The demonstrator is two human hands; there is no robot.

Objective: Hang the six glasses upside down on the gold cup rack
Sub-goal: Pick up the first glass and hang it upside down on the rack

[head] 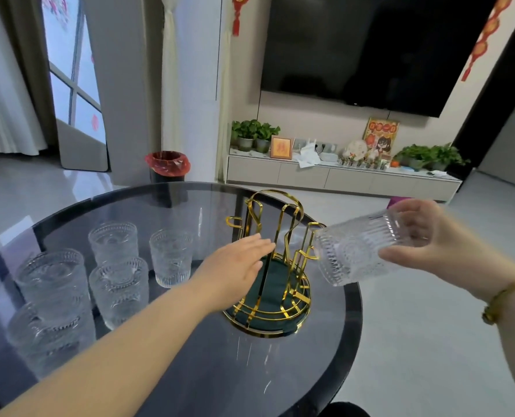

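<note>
table [190,371]: round, dark glass top, takes up most of the lower frame. everything for the task sits on it or hangs over it

rack [272,266]: gold wire w/ a dark green round base, standing upright right of center on the table. tall loop handle in the middle, pegs sticking up around it. no glass on any peg

5 glasses [115,272]: clear, ribbed, all standing mouth-up in a bunch on the left side of the table, well apart from the rack. nearest one to the rack is at [171,257], the two closest to the camera look like they overlap, can't tell if touching

held glass [361,251]: same ribbed kind, tipped on its side in the air just right of the rack, mouth facing left/toward camera, right by the right-side pegs. looks close to one peg but can't tell if it's touching

left hand [235,266]: flat, fingers straight and together, palm down, reaching in from the lower left. sits in front of the rack's left side, not gripping anything. contact w/ the wire is hard to call

right hand [424,236]: wrapped round the base end of the held glass, fingers on top, thumb underneath

bracelet [506,296]: thin gold one on the right wrist
</note>
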